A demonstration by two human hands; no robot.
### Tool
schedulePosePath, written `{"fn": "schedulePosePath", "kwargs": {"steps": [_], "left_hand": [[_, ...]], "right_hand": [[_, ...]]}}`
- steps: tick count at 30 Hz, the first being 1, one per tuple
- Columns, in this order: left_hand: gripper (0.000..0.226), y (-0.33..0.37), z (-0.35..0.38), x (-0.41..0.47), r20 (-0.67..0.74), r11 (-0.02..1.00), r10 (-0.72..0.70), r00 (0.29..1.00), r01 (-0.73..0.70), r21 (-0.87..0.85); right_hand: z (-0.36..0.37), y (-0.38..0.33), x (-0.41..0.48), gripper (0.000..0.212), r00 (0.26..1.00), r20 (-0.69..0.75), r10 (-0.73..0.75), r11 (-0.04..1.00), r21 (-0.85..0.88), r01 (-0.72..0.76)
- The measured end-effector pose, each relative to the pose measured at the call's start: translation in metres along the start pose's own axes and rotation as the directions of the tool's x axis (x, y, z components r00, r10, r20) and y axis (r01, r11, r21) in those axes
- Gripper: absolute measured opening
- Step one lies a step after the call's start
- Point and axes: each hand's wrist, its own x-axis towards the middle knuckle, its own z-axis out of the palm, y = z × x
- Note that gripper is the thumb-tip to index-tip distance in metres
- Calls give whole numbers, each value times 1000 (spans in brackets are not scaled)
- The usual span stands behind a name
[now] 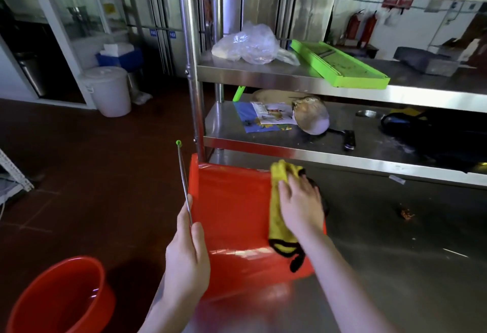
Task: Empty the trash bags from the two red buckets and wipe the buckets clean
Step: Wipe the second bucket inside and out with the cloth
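A red bucket [232, 214] lies on its side on the steel table, its outer wall facing up. My left hand [187, 251] grips the bucket's rim together with its thin metal handle [184, 177], which sticks up and ends in a green tip. My right hand [300, 208] presses a yellow cloth with black trim [276, 216] flat against the bucket's wall. A second red bucket [60, 295] stands upright on the floor at the lower left, with no bag in it and its inside looking wet.
The steel table [395, 253] carries a small scrap of debris [407, 214]. Behind it a steel rack [290, 74] holds a clear plastic bag [247, 45], a green slicer [340, 65], a pan and papers. A white lidded bucket [108, 90] stands on the brown floor.
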Motion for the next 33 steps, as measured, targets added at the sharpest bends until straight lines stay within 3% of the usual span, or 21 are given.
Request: {"fn": "schedulePosePath", "kwargs": {"steps": [2,4,6,8,10,12,16,19,21,23,26,30,32,33], "left_hand": [[47,-4,-1,-17,13,1000,5,1000,-5,11],[48,-7,-1,-25,-1,1000,10,1000,-10,19],[55,-10,-1,-26,-10,999,30,999,-30,31],[55,-13,-3,-22,-11,999,47,999,-47,25],[53,-17,-5,-20,-16,998,51,999,-51,28],[50,-17,-9,-17,-26,1000,15,1000,-15,-6],[44,-11,-30,-3,-8,993,-72,997,71,-93],[74,4,-42,41,50,971,-138,989,145,-190],[85,16,-42,81,79,928,-286,955,297,-227],[86,28,-32,110,115,908,-387,915,400,-122],[83,36,-13,114,156,956,-292,943,289,45],[86,31,-14,91,205,968,-234,951,248,-46],[87,31,-19,77,229,964,-215,949,244,-107],[87,32,-20,70,231,967,-197,953,228,-117]], "right_hand": [[-17,26,27,45,954,162,254,962,56,-266],[-26,28,42,48,912,277,304,946,28,-324],[-19,5,42,46,946,280,163,986,-73,-149],[-6,-37,26,41,967,238,-96,988,-97,122],[10,-81,-7,38,925,130,-358,927,-65,368],[22,-110,-42,38,860,-2,-510,860,-29,510],[29,-114,-75,39,831,-71,-552,834,-43,551],[29,-109,-88,40,823,-101,-559,829,-88,552],[32,-105,-103,41,807,-116,-579,815,-79,574],[36,-96,-113,42,784,-138,-605,796,-89,599],[34,-73,-111,40,750,-131,-649,761,-98,641],[16,-27,-79,42,838,-195,-510,860,-97,501],[-1,-2,-47,42,919,-259,-298,954,-116,276],[-12,8,-28,42,971,-192,-142,989,-75,130]]}}
